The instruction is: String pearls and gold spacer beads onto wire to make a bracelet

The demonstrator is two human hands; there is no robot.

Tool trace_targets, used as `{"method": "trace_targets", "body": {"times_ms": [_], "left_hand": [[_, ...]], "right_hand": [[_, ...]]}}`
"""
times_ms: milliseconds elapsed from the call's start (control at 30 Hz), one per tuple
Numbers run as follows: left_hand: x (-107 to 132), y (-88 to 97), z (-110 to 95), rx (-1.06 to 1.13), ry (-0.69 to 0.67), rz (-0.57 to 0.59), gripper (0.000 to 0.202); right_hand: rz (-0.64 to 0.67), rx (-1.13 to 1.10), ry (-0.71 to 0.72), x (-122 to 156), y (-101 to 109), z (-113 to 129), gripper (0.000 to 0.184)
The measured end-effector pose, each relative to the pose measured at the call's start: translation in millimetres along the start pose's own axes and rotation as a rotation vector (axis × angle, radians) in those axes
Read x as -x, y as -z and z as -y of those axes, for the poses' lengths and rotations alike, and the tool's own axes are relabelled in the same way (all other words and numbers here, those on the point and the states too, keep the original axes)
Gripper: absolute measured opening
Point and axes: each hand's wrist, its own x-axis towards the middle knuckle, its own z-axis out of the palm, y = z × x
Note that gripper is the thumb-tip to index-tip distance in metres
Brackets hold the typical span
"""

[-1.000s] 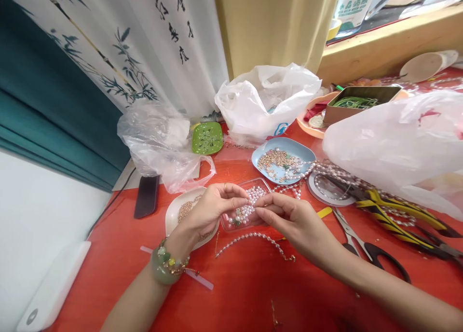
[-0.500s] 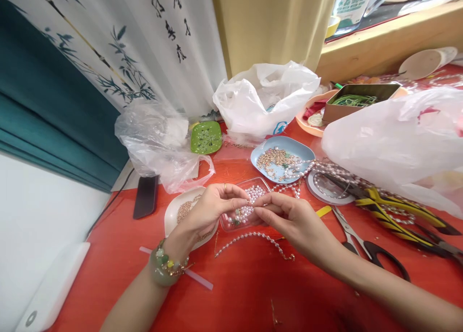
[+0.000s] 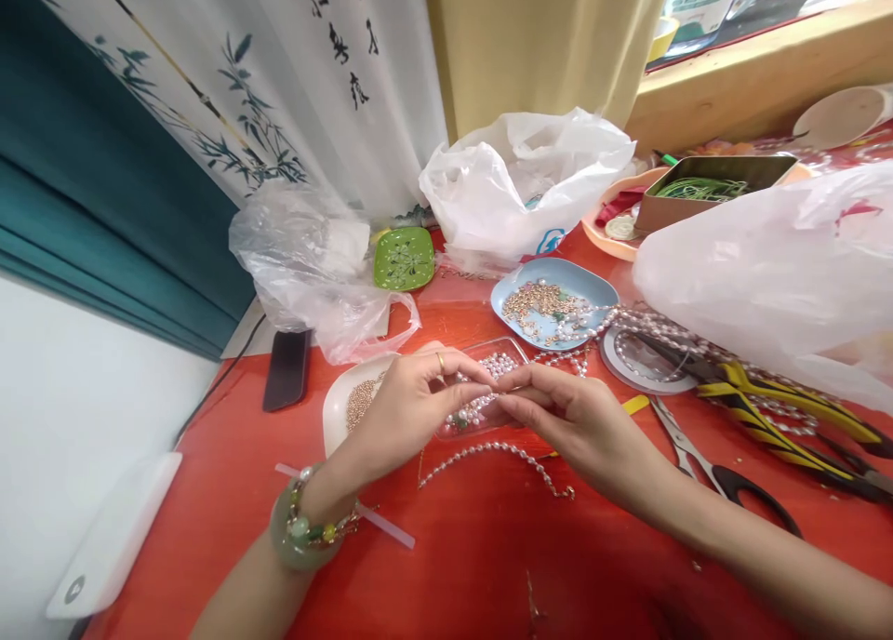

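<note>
My left hand (image 3: 408,403) and my right hand (image 3: 568,412) meet fingertip to fingertip, both in a pinch. Whatever sits between the fingers is too small to make out. Under them stands a clear plastic box (image 3: 523,350) holding white pearl beads (image 3: 497,366) and a few green ones. Partly behind my left hand is a white dish (image 3: 333,421) with small gold beads (image 3: 358,404). On the near side of the box, a strand of pearl beads (image 3: 488,447) lies curved on the red table (image 3: 446,566). A beaded bracelet and a green bangle (image 3: 279,528) circle my left wrist.
Farther back are a blue plate (image 3: 606,296) of gold pieces, a green dish (image 3: 403,259) and plastic bags (image 3: 523,184). Scissors (image 3: 718,477), yellow-black pliers (image 3: 767,417) and a spool (image 3: 614,366) lie right. A phone (image 3: 286,370) lies left.
My left hand has turned slightly, its fingers now closer to my right fingertips. The whole view has shifted a little; the things on the table stay in place.
</note>
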Motion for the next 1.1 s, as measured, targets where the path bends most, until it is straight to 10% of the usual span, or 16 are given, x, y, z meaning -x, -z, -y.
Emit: {"method": "trace_targets", "body": {"times_ms": [633,1100], "left_hand": [[-2,2.8,-2,-0.103,-0.233,-0.046,0.007],[-6,3.4,-6,-0.133,-0.285,-0.06,0.006]], "right_hand": [[0.082,-0.232,-0.286,-7,8,20,0.017],[0.115,-0.239,-0.212,-12,8,17,0.015]]}}
